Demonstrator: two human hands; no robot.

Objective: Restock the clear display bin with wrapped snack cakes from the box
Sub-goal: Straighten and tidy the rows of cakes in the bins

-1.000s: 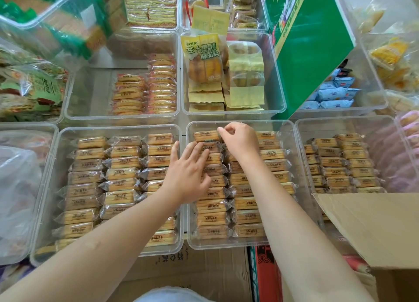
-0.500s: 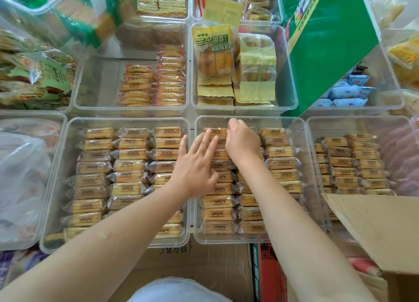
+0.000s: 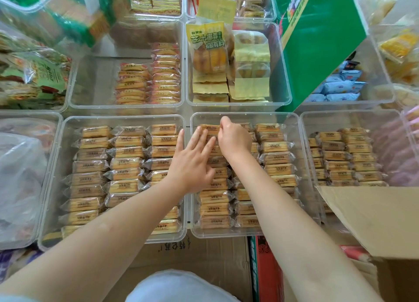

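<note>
The clear display bin [image 3: 247, 233] sits at centre with three columns of wrapped snack cakes [image 3: 277, 158]. My left hand [image 3: 192, 165] lies flat with straight fingers on the bin's left column, fingertips near the far row. My right hand [image 3: 235, 140] is at the far end of the middle column. Its fingers curl down around a wrapped cake there, which the hand mostly hides. The brown cardboard box [image 3: 374, 222] stands open at lower right, one flap jutting toward the bin.
A second bin of the same cakes [image 3: 127, 163] stands to the left and a third [image 3: 340, 156] to the right. Behind them are bins of other snacks and a tilted green carton [image 3: 317, 40]. More cardboard boxes [image 3: 192, 256] lie below the bins.
My left hand slid a little farther along the left column, fingers spread flatter. My right hand stayed at the far end of the middle column.
</note>
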